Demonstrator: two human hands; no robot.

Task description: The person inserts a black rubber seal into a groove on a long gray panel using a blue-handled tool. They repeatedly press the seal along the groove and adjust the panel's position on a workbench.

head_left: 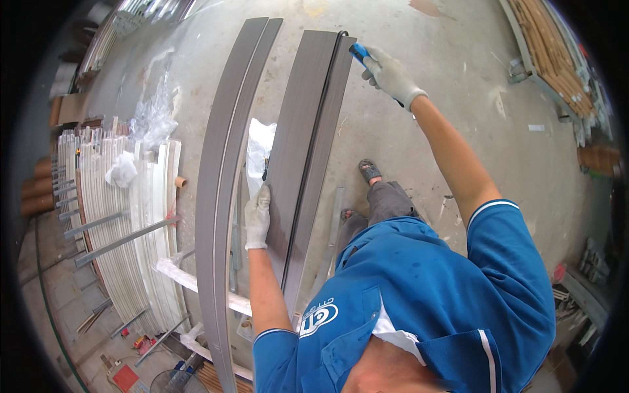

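Observation:
A long grey-brown wood-grain panel (298, 108) lies lengthwise in front of me, with a black rubber strip (319, 114) along its groove. The strip's far end curls up a little at the panel's tip. My gloved left hand (258, 216) is closed on the panel's left edge, its fingers partly hidden. My gloved right hand (392, 73) holds a blue utility knife (358, 52) beside the panel's far right corner; the blade cannot be made out. Left of it, a second grey-brown panel (226, 150) lies apart, with a thin light line along its length.
Wrapped support bars (239, 304) run beneath the panels. A rack of white profiles (141, 216) with protruding metal arms (124, 241) stands at left. Clear plastic film (155, 114) lies beyond it. Wood-coloured lengths (550, 49) fill a rack at the far right. My sandalled feet (369, 171) stand right of the panel.

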